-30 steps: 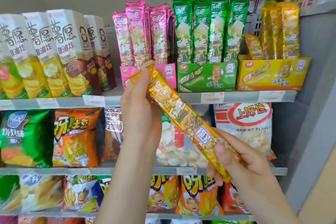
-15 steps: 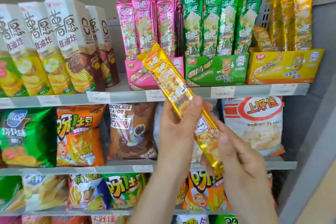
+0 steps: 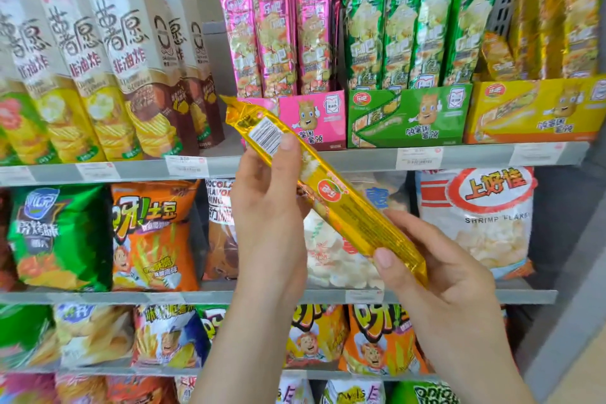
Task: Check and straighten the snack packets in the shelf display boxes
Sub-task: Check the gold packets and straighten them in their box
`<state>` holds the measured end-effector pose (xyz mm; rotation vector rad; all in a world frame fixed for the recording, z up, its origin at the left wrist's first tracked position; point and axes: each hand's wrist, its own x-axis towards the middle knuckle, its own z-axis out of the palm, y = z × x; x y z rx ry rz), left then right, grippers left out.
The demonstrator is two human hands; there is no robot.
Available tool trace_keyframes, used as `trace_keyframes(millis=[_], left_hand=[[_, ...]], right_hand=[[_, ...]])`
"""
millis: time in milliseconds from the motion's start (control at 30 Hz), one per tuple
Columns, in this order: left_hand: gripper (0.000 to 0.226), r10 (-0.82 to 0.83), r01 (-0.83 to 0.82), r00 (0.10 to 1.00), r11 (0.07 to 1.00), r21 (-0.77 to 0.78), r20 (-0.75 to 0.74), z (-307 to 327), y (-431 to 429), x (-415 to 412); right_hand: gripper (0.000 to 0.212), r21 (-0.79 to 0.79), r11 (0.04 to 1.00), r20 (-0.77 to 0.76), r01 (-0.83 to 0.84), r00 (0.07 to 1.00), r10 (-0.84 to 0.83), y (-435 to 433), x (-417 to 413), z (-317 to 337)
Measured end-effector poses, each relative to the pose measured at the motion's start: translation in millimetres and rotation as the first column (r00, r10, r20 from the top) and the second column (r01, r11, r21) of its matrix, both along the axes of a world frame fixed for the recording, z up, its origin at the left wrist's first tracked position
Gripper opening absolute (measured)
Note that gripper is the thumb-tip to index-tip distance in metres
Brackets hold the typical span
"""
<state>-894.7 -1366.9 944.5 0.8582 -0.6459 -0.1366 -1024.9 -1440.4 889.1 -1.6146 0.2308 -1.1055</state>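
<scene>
Held packet: a long, narrow packet of shiny yellow foil (image 3: 347,210) is in the air in front of the shelves, tilted, with its upper end at the left and its lower end at the right. Its printed back faces the camera (a white barcode label near the top, a round red logo midway).
Left hand: the left hand (image 3: 269,207) grasps the packet's upper half, thumb pressed just beside the barcode and fingers wrapped behind.
Right hand: the right hand (image 3: 442,275) grasps the lower end, thumb on the front and fingers curled underneath.
Top shelf: three open cardboard display boxes stand side by side on the grey metal top shelf (image 3: 360,159): pink (image 3: 314,118), green (image 3: 406,115) and yellow (image 3: 531,108).
Pink box: tall pink foil packets (image 3: 272,33) stand upright in it; the held packet's top end overlaps its front left corner.
Green box: green foil packets (image 3: 410,20) stand upright, leaning slightly.
Yellow box: yellow foil packets (image 3: 557,16) stand at its right, and one shorter-looking packet (image 3: 495,56) seems to slump at the left, though blur makes that hard to judge.
Left of the boxes: tall white-topped cardboard crisp cartons (image 3: 131,69) lean in a row.
Middle shelf: a green crisp bag (image 3: 59,236), an orange crisp bag (image 3: 151,233) and a white bag marked SHRIMP FLAKES (image 3: 475,216) stand behind the hands.
</scene>
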Motion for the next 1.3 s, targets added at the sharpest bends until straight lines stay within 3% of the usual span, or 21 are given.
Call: trace_keyframes(millis=[100,233,367,567,633,733,800,867,933,1000,1100,1200,1300], left_hand=[[0.012,-0.036,0.035,0.999,0.999,-0.017,-0.019,-1.7,-1.6,3.1],[0.020,-0.078,0.078,0.997,0.996,-0.034,-0.016,-0.1,-3.2,6.6],[0.029,-0.178,0.176,0.984,0.981,-0.076,-0.020,-4.5,-9.9,-2.6],[0.029,-0.297,0.295,0.955,0.952,0.082,0.004,-32.8,-16.0,-24.4],[0.029,-0.311,0.309,0.950,0.947,0.090,0.012,-34.7,-12.8,-24.3],[0.047,-0.345,0.340,0.938,0.935,0.096,0.033,-31.8,-7.1,-17.7],[0.058,-0.373,0.371,0.928,0.925,0.078,0.010,-30.4,-5.1,-13.9],[0.056,-0.438,0.439,0.898,0.897,0.045,-0.032,-31.3,-3.9,-11.1],[0.047,-0.471,0.471,0.882,0.880,0.060,-0.021,-32.9,-2.3,-9.5],[0.046,-0.432,0.430,0.902,0.898,0.093,0.001,-32.0,-1.1,-9.9],[0.028,-0.231,0.225,0.972,0.966,0.130,0.032,-31.3,-1.9,-7.7],[0.015,-0.208,0.208,0.978,0.977,0.048,-0.001,-32.2,-2.0,-6.1],[0.022,-0.249,0.248,0.965,0.968,-0.022,-0.080,-31.5,-1.2,-2.5]], right_hand=[[0.037,-0.013,0.991,-0.078,-0.133,0.988,0.131,-4.5,-1.8,3.6],[0.049,0.186,0.891,-0.100,-0.414,0.894,0.436,-9.8,-4.9,7.5],[0.059,0.272,0.906,0.015,-0.323,0.943,0.332,-9.7,-0.2,8.6],[0.061,0.298,0.905,0.079,-0.304,0.952,0.295,2.4,0.3,17.9],[0.081,0.425,0.837,0.084,-0.344,0.936,0.341,1.0,2.8,27.2],[0.122,0.448,0.782,0.062,-0.432,0.888,0.455,-4.4,-9.7,27.9],[0.092,0.478,0.730,0.044,-0.488,0.844,0.535,-11.5,-2.6,30.1],[0.093,0.530,0.738,-0.006,-0.418,0.868,0.497,-18.8,3.8,30.3],[0.081,0.429,0.809,-0.036,-0.402,0.887,0.460,-13.9,-1.4,18.1],[0.054,0.299,0.884,-0.039,-0.358,0.921,0.387,-9.2,0.7,7.4],[0.031,-0.086,0.994,-0.081,-0.065,0.995,0.058,-4.9,4.5,-2.4],[0.033,-0.422,0.893,-0.047,0.157,0.980,-0.194,-4.1,1.6,-3.7],[0.035,-0.468,0.866,0.006,0.177,0.980,-0.197,-3.1,0.0,-3.5]])
